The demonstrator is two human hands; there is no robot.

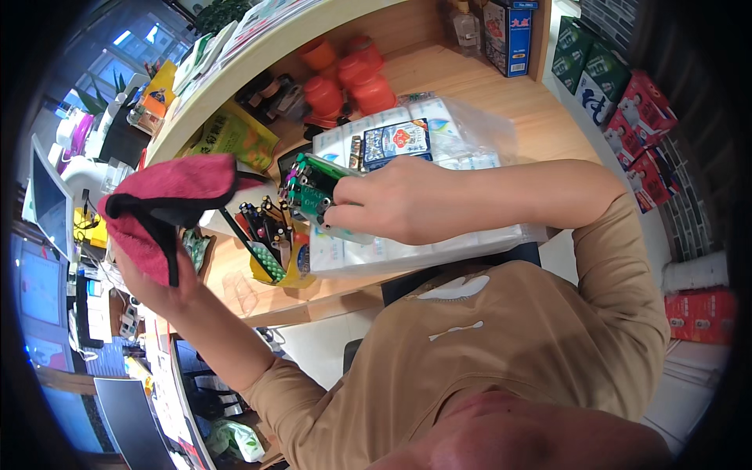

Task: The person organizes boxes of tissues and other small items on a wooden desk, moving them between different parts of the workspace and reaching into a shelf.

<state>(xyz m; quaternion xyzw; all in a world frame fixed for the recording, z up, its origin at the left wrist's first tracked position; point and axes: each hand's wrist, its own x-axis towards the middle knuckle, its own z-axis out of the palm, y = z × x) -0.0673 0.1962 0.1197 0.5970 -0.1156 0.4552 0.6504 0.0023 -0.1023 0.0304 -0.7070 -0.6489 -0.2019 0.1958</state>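
Note:
My left hand (pixel 155 288) is raised at the left, holding a crimson cloth (pixel 176 176) with black edging. The cloth is folded over and hangs above the desk's left part. In my right hand (pixel 393 200) is a clear plastic case (pixel 314 194) with green, patterned contents and small round ends; blur hides exactly what they are. The case is tilted over the left end of a plastic-wrapped bundle of white tissue packs (pixel 376 255). Below and left of the case, a yellow pen holder (pixel 285 276) stands full of pens (pixel 267 226).
A blue playing-card box (pixel 396 141) lies on the tissue bundle. Orange-red plastic containers (pixel 370 85) stand behind it, beside a yellow snack bag (pixel 235 138). A tall blue box (pixel 510 38) and a glass bottle (pixel 466 29) stand at the back right. A raised counter edge (pixel 247 56) curves behind.

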